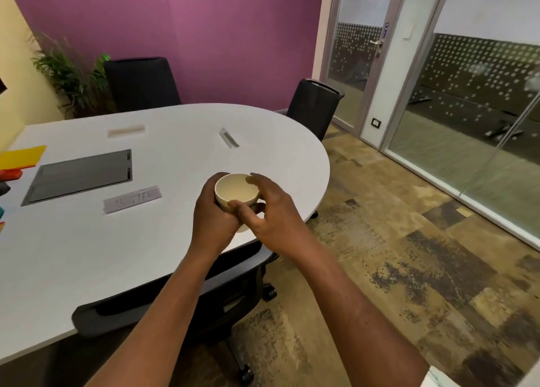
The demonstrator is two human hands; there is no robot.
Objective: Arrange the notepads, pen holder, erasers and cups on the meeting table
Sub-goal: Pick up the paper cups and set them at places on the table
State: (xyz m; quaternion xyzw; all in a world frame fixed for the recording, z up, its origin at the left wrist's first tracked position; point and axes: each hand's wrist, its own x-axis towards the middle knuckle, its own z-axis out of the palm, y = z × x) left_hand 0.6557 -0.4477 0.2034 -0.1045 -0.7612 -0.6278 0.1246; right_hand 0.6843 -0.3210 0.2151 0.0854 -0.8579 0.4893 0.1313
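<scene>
A cream cup (236, 188) is held upright above the right end of the white meeting table (87, 255). My left hand (211, 215) wraps its left side and base. My right hand (270, 208) grips its right side, thumb across the front. The inside of the cup looks empty. A second pale shape shows just under my hands; I cannot tell what it is. At the far left edge lie a yellow notepad (22, 156) and a red-orange item (10, 173), partly cut off.
A dark cable hatch (81, 175) is set in the table, with strips of tape (133, 202) (125, 130) (229, 138) stuck around it. Black chairs stand at the near edge (175, 302) and the far side (141, 84) (314, 106). A glass wall and door are on the right.
</scene>
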